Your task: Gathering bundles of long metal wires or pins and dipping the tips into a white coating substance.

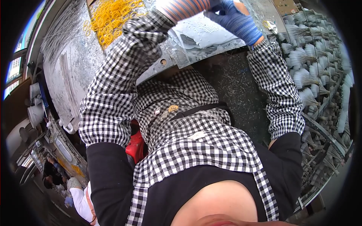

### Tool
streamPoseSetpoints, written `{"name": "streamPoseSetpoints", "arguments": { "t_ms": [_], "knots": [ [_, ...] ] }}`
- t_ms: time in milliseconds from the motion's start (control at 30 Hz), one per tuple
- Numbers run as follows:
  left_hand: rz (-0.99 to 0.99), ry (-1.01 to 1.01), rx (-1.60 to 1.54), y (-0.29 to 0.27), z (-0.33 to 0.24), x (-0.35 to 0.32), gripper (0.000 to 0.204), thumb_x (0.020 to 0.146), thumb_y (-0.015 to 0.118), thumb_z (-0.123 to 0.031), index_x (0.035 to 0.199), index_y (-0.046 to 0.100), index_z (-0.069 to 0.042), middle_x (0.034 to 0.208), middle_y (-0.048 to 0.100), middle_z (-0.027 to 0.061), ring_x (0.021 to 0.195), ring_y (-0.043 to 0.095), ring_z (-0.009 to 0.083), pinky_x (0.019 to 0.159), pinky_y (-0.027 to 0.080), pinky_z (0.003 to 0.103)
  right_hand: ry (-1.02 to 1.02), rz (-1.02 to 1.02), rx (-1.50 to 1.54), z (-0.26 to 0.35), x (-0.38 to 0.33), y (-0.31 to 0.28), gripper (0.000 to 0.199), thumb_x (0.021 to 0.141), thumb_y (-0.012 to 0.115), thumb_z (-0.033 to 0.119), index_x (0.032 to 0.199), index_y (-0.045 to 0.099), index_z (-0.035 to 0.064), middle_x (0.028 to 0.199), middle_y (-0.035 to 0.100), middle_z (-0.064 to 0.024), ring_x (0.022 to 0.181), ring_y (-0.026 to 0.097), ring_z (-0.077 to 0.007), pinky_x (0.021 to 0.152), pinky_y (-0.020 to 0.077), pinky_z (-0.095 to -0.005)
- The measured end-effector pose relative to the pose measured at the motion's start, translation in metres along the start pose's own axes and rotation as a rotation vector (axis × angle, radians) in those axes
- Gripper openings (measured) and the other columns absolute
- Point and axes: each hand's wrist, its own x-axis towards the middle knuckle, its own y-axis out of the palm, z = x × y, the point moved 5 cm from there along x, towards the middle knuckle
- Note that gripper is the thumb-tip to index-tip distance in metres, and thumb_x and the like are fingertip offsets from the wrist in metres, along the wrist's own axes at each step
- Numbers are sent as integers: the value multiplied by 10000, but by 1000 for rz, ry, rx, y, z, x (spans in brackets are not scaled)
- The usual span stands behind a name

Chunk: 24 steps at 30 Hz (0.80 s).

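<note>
**Head view: gloved hands over a pale sheet at a metal bench**

Head camera, looking steeply down past a black-and-white checked apron and sleeves. Ahead, a galvanised metal worktable (75, 64), spangled grey, its near edge bent by the lens. Beneath the edge, a dark floor flecked with fine clippings. Far left, bright windows, a cluttered lower shelf and another person crouched low near the floor.

On the table, at the top of the frame, a pale sheet (211, 32) with a small dotted pattern, lying partly over the table's near edge. Right hand (235, 19) in a blue knitted glove, resting on the upper right part of the sheet, fingers curled downward and close together; probably pressing or gripping it, though the top edge of the frame hides the fingertips. Left hand (184, 7) in an orange-and-blue striped glove, just beside the sheet's upper left corner, mostly cut off, so grip impossible to tell.

Left of the hands, a loose heap of yellow rubber bands (111, 17) spread on the table. Further left, bundles of thin wire rods (68, 81) lying flat. Along the right side, a rack (320, 124) packed with grey bristle brush heads (305, 77), row upon row.
</note>
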Motion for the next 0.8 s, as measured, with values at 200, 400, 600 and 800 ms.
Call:
{"name": "streamPoseSetpoints", "arguments": {
  "t_ms": [200,400,600,800],
  "knots": [
    [-171,-204,-428,-31,3,23,257,895,803,-92,1064,611,-109,931,629,-26,849,589,87,786,515,272,-18,-251,31,68,5,-49,213,910,728,134,1091,700,26,859,682,-35,726,610,-112,683,530,-284],
    [-360,-279,-330,-46,4,22,246,929,798,-226,1035,602,-122,863,554,-51,794,516,78,724,452,268,-43,-124,84,95,6,-41,187,893,734,158,1010,728,12,799,687,-67,698,631,-137,664,536,-297],
    [-438,-245,-340,-47,13,22,260,954,775,-302,1073,653,-106,868,589,-43,781,502,83,702,440,269,-3,-65,47,99,16,-31,240,853,767,204,956,747,-12,795,727,-135,707,695,-208,680,554,-340],
    [-486,-404,-355,-42,8,24,301,969,751,-358,1106,678,-100,841,604,-34,776,501,90,693,441,279,200,7,80,105,20,-32,315,866,788,263,970,741,-31,845,748,-142,751,708,-216,717,560,-342]
  ]
}}
